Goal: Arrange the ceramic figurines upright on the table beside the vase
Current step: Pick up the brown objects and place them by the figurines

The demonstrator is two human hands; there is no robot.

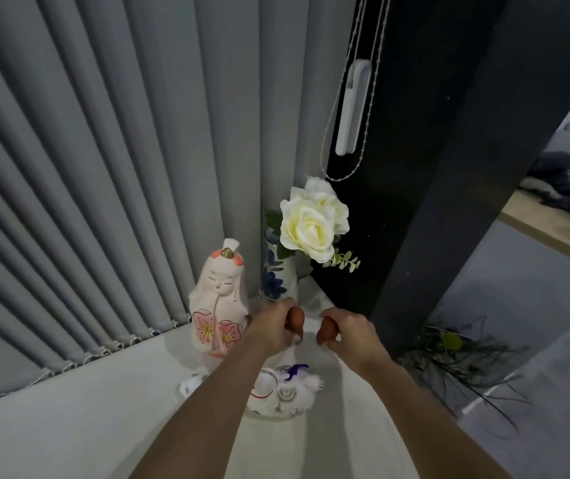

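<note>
A blue-and-white vase [274,278] with white roses [311,226] stands in the far corner of the white table [69,430]. To its left a tall white doll figurine [217,305] with pink flowers stands upright. My left hand [271,328] is closed around a small brown figurine [295,318] just in front of the vase. My right hand [352,331] grips a second small brown figurine [326,331] beside it. Below my arms sits a white figurine with blue and red markings [283,392], partly hidden by my left forearm. A small white piece [192,382] lies at the doll's foot.
Grey vertical blinds [103,167] hang behind the table. A black panel [414,167] with a blind cord [352,108] rises right of the vase. Dry branches [456,361] lie on the floor to the right, past the table edge.
</note>
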